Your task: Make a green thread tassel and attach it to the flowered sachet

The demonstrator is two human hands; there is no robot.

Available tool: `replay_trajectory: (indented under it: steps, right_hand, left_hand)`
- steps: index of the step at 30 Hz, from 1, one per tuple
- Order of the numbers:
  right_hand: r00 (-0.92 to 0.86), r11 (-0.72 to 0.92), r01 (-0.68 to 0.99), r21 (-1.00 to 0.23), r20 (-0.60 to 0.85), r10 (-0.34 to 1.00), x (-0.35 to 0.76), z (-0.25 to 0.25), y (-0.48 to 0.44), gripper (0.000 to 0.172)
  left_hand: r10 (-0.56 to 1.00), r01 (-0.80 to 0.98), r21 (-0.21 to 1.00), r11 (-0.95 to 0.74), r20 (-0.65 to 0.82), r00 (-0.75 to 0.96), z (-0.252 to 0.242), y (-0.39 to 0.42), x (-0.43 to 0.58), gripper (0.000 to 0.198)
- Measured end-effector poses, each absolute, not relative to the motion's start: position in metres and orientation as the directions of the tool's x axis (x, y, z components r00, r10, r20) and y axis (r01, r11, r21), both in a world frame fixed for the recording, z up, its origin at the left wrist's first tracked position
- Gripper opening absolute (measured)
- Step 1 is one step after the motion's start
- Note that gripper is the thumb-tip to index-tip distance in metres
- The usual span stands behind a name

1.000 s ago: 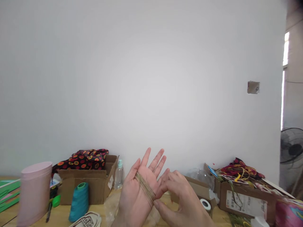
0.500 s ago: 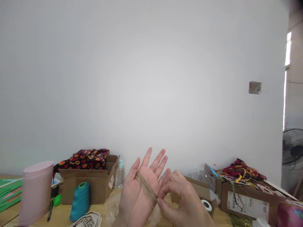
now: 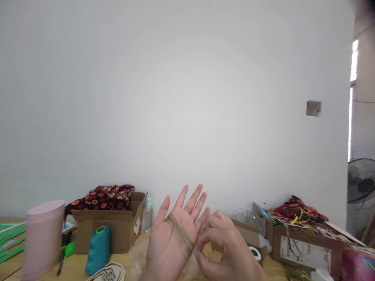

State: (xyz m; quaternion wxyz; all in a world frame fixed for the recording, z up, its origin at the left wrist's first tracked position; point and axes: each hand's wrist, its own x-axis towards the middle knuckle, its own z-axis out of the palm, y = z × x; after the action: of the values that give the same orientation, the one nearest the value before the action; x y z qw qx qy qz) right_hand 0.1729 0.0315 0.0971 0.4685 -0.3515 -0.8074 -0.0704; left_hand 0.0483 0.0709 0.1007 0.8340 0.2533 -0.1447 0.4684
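My left hand (image 3: 175,238) is held up palm toward me, fingers spread. Several turns of olive-tan thread (image 3: 181,234) lie slantwise across its palm, wrapped around the hand. Close against its little-finger side is my right hand (image 3: 227,246), with thumb and index finger pinched together beside the thread's lower edge. What the pinch holds is too fine to make out clearly; it sits where the thread leaves the palm. Behind the hands, a clear plastic bag (image 3: 138,253) rests on the wooden table.
To the left stand a teal thread cone (image 3: 98,251), a pink cylinder (image 3: 43,242), a cardboard box (image 3: 102,232) with patterned cloth and a spray bottle (image 3: 147,218). At right are a filled cardboard box (image 3: 306,251) and a white-ended roll (image 3: 255,253).
My right hand has shifted slightly at the edge of my left palm, its pinch still closed. The thread band looks a little wider and more blurred. The view has turned slightly.
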Motion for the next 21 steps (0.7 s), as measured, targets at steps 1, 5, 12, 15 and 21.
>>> replay_trajectory:
  steps: [1, 5, 12, 15, 21]
  right_hand:
    - [-0.319, 0.737, 0.641, -0.212, 0.801, 0.507, 0.173, 0.098, 0.031, 0.019]
    - [-0.332, 0.746, 0.628, -0.223, 0.790, 0.516, 0.172, 0.100, 0.030, 0.019]
    - [-0.334, 0.755, 0.616, -0.225, 0.793, 0.509, 0.171, 0.100, 0.030, 0.020]
    - [-0.363, 0.743, 0.621, -0.251, 0.748, 0.556, 0.175, 0.101, 0.028, 0.020]
    - [-0.378, 0.742, 0.586, -0.326, 0.700, 0.606, 0.186, 0.100, 0.021, 0.014]
  left_hand:
    - [0.707, -0.855, 0.286, 0.433, 0.481, 0.519, 0.100, 0.071, 0.048, 0.055]
    - [0.690, -0.847, 0.294, 0.442, 0.492, 0.531, 0.100, 0.072, 0.047, 0.057]
    - [0.699, -0.851, 0.292, 0.437, 0.486, 0.525, 0.103, 0.071, 0.045, 0.064]
    - [0.699, -0.845, 0.306, 0.440, 0.473, 0.535, 0.102, 0.070, 0.045, 0.064]
    - [0.721, -0.864, 0.326, 0.384, 0.479, 0.501, 0.102, 0.068, 0.046, 0.059]
